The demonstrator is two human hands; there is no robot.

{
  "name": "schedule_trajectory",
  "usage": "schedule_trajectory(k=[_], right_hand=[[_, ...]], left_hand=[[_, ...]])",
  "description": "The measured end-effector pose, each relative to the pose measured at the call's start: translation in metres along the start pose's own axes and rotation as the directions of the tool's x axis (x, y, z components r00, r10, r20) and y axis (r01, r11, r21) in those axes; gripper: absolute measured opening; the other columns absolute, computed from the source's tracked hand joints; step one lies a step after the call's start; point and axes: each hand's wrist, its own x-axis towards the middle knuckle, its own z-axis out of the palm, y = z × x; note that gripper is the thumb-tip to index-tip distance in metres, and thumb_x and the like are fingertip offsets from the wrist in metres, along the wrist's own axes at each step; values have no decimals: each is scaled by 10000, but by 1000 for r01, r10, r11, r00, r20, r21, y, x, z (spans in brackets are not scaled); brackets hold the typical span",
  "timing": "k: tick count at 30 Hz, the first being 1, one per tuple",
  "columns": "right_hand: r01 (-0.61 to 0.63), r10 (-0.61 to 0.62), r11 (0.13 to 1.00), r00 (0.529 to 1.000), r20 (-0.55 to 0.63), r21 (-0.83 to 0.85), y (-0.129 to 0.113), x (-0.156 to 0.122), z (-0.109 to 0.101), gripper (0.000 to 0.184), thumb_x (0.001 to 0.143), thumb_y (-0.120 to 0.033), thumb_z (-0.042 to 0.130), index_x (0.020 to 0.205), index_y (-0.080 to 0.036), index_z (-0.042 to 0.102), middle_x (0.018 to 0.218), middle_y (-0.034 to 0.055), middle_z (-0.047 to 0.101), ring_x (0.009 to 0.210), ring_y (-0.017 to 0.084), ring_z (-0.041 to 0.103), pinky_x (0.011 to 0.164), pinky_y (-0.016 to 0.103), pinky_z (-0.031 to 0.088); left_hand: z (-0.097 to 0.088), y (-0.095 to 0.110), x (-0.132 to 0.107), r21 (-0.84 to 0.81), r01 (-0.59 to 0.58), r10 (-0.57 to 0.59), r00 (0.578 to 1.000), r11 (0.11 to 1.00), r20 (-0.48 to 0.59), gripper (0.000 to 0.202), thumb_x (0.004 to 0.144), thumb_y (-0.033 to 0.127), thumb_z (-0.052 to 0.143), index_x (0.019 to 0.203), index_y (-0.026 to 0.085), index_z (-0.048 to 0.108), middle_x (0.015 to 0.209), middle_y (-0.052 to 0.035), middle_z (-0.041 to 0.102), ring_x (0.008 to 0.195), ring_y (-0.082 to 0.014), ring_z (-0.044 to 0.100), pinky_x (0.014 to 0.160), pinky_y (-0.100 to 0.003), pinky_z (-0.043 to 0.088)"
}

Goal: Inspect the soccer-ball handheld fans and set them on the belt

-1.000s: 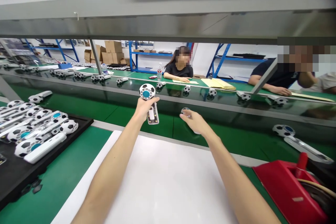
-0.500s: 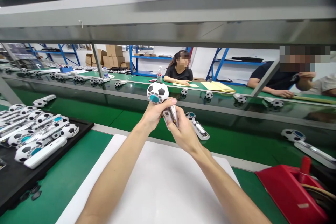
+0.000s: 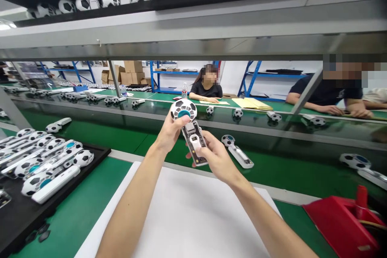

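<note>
Between my hands is a handheld device with a soccer-ball head (image 3: pixel 183 107), held up above the near edge of the green belt. My left hand (image 3: pixel 169 131) is closed around the ball head, thumb at the teal disc on its face. Closed on the handle, my right hand (image 3: pixel 219 157) has its thumb against a small white piece (image 3: pixel 195 141) with a dark window. The handle's face is uncovered, and a dark circuit board (image 3: pixel 199 159) shows. Just beyond, another soccer-ball device (image 3: pixel 240 156) lies on the belt.
White paper (image 3: pixel 181 213) covers the bench below my arms. A black tray (image 3: pixel 99 152) of similar devices is at left, a red bin (image 3: pixel 335 219) at right. An overhead shelf (image 3: pixel 211 24) spans the top. Two people (image 3: pixel 207 88) (image 3: pixel 320 96) sit across the belt.
The device has turned so its board side faces me, and the left thumb has shifted onto the teal disc. My right hand has moved slightly lower. The belt devices at right have shifted rightward.
</note>
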Motion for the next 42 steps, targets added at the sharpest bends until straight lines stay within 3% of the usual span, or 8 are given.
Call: schedule_trajectory(k=[3, 6, 11, 18, 24, 29, 36, 42], right_hand=[[-67, 46, 982, 992, 116, 178, -5, -4, 11, 256, 822, -202, 551, 1077, -195, 533, 931, 16, 608, 745, 208, 703, 546, 318, 583], [-97, 50, 968, 978, 201, 232, -7, -9, 19, 291, 805, -193, 558, 1096, -190, 536, 952, 20, 614, 709, 196, 706, 529, 314, 586], [-106, 41, 966, 962, 268, 235, -8, -14, 27, 369, 829, -184, 552, 1194, -212, 510, 995, 29, 619, 731, 199, 721, 536, 303, 593], [-147, 48, 962, 919, 391, 228, -17, -21, 26, 569, 901, -212, 606, 1425, -257, 386, 1111, 62, 595, 919, 207, 705, 713, 355, 619], [-143, 47, 963, 923, 382, 229, -19, -24, 29, 537, 912, -211, 595, 1407, -269, 394, 1094, 50, 583, 895, 199, 698, 714, 366, 617], [-108, 45, 971, 959, 278, 215, -16, -24, 31, 402, 905, -179, 529, 1292, -257, 454, 1045, 35, 579, 785, 178, 683, 606, 337, 602], [-65, 29, 988, 971, 238, 142, -17, -25, 27, 406, 961, -244, 534, 1343, -283, 403, 1133, 54, 553, 809, 167, 658, 616, 319, 585], [-52, 23, 994, 963, 269, 98, -18, -27, 28, 433, 997, -269, 507, 1401, -301, 357, 1148, 58, 541, 851, 162, 629, 655, 310, 570]], left_hand=[[3, 12, -2, -30, -148, 147, 988, 989, -39, 592, 774, 498, 720, 1290, 262, 550, 1133, -71, 694, 979, -243, 683, 777, -320, 558], [9, 25, -6, -60, -268, 265, 962, 961, -66, 471, 790, 532, 674, 1155, 237, 643, 1134, -77, 693, 1040, -269, 680, 798, -354, 593], [14, 39, -11, -63, -260, 245, 952, 964, -185, 378, 857, 509, 564, 741, 173, 694, 796, -65, 689, 791, -234, 716, 667, -359, 620], [7, 39, -8, -123, -257, 234, 956, 958, -178, 274, 840, 364, 577, 692, 162, 688, 734, -49, 678, 664, -174, 677, 561, -297, 600], [9, 42, -10, -80, -250, 234, 957, 965, -173, 323, 866, 412, 556, 697, 165, 678, 744, -54, 675, 682, -186, 683, 583, -309, 597], [10, 43, -11, 60, -281, 288, 945, 958, -156, 351, 900, 435, 519, 726, 182, 687, 796, -60, 690, 742, -202, 693, 619, -311, 575], [3, 42, -8, 388, -387, 497, 834, 836, -240, 238, 886, 323, 582, 719, 196, 694, 757, 0, 650, 635, -113, 595, 572, -229, 457], [5, 44, -9, 392, -403, 525, 803, 827, -282, 270, 880, 302, 567, 655, 200, 674, 715, 4, 624, 635, -114, 563, 573, -221, 431]])
